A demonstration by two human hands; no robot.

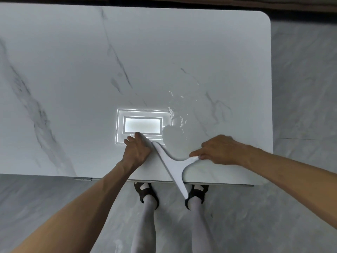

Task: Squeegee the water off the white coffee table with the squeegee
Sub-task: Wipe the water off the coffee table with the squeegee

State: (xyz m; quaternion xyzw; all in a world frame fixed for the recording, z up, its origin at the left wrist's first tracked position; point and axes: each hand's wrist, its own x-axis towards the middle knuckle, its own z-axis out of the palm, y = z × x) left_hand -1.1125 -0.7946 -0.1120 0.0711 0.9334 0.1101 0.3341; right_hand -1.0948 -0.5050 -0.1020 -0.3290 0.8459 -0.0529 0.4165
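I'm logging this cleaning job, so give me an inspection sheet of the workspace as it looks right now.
Surface: white veined coffee table, glossy, light reflection near centre.
Job's things: water pooled right of centre; squeegee, blade overhanging the near edge.
Clutter: nothing seen.
Grippers: left hand grips the blade end; right hand pinches the handle.
Cables: nothing seen.
Surroundings: grey floor.

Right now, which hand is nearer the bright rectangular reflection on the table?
Left. The left hand grips the squeegee right at the reflection; the right hand pinches the handle, farther off to the right.
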